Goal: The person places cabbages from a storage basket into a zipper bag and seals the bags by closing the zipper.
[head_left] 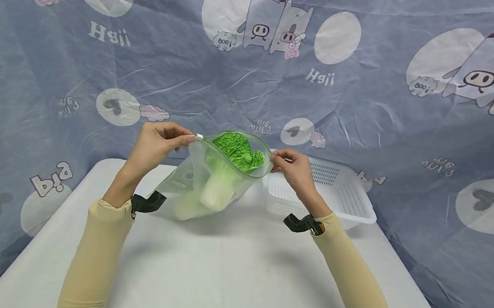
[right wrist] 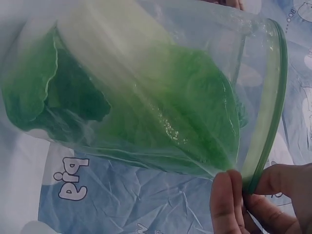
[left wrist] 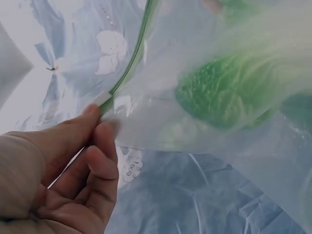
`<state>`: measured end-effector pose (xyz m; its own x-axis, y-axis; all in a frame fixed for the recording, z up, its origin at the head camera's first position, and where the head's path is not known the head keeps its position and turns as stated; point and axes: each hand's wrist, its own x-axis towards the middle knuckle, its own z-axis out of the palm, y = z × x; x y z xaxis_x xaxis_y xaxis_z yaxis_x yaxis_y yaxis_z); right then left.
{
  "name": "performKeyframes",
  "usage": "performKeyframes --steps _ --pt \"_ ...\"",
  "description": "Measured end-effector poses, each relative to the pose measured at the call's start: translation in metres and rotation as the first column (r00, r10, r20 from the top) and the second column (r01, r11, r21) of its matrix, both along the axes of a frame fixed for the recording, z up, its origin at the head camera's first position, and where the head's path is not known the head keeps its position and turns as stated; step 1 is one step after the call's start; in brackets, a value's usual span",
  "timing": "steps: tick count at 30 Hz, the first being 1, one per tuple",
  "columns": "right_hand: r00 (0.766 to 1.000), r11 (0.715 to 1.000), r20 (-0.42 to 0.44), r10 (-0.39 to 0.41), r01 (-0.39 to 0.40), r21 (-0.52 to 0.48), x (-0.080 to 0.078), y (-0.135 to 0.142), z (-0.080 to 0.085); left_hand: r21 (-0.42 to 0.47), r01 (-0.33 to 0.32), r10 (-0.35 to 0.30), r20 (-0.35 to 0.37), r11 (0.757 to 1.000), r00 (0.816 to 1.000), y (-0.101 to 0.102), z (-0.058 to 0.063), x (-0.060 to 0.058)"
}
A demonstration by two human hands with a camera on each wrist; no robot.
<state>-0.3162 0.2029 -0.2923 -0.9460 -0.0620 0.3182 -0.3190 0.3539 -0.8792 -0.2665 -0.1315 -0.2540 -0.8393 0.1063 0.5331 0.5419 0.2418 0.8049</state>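
Observation:
A clear zip bag with a green rim hangs between my two hands above the table, its mouth spread wide. Inside lie cabbages with green leaves and pale stems; one napa cabbage shows its leafy top at the opening. My left hand pinches the left corner of the rim, at the white slider. At the opposite corner, my right hand pinches the green zip edge between thumb and fingers. Through the plastic, the right wrist view shows more leaves.
A white perforated basket stands on the table at the back right, partly behind my right hand. The white table stretches toward me. Grey-blue printed cloth hangs behind and at both sides.

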Motion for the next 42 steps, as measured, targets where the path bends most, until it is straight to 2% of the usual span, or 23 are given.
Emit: performKeyframes --steps 5,8,11,13,16,23,27,30,35,42 --pt "1.0 0.998 -0.004 0.028 -0.028 -0.057 -0.002 -0.007 0.003 0.111 -0.018 0.022 -0.028 0.994 0.999 -0.007 -0.004 -0.016" --pt "0.999 0.993 -0.027 0.046 -0.048 -0.108 -0.004 -0.012 0.003 0.207 -0.01 0.022 -0.055 0.978 0.998 -0.012 -0.01 -0.029" --pt "0.994 0.99 -0.083 0.077 -0.086 -0.11 -0.006 -0.015 0.002 0.276 0.014 0.011 -0.087 0.961 0.996 -0.016 -0.014 -0.036" --pt "0.987 0.991 -0.126 0.103 -0.113 -0.077 -0.006 -0.018 0.001 0.311 0.038 -0.006 -0.104 0.95 0.995 -0.017 -0.015 -0.039" --pt "0.978 0.993 -0.174 0.119 -0.117 0.023 -0.004 -0.021 0.001 0.364 0.077 -0.033 -0.124 0.928 0.992 -0.017 -0.015 -0.039" --pt "0.962 0.973 -0.235 0.137 -0.087 0.212 -0.001 -0.029 0.001 0.431 0.118 -0.044 -0.178 0.895 0.983 -0.021 -0.013 -0.04" --pt "0.949 0.96 -0.274 0.154 -0.077 0.27 -0.002 -0.029 0.001 0.453 0.124 -0.038 -0.194 0.883 0.98 -0.024 -0.012 -0.043" --pt "0.94 0.96 -0.283 0.191 -0.118 0.254 -0.004 -0.028 0.003 0.485 0.128 -0.03 -0.205 0.865 0.978 -0.028 -0.011 -0.046" --pt "0.895 0.953 -0.34 0.288 -0.236 0.188 -0.002 -0.027 0.01 0.534 0.153 -0.045 -0.21 0.831 0.977 -0.034 -0.011 -0.051" --pt "0.837 0.932 -0.412 0.36 -0.345 0.114 0.001 -0.031 0.022 0.553 0.165 -0.069 -0.19 0.817 0.979 -0.039 -0.011 -0.053"
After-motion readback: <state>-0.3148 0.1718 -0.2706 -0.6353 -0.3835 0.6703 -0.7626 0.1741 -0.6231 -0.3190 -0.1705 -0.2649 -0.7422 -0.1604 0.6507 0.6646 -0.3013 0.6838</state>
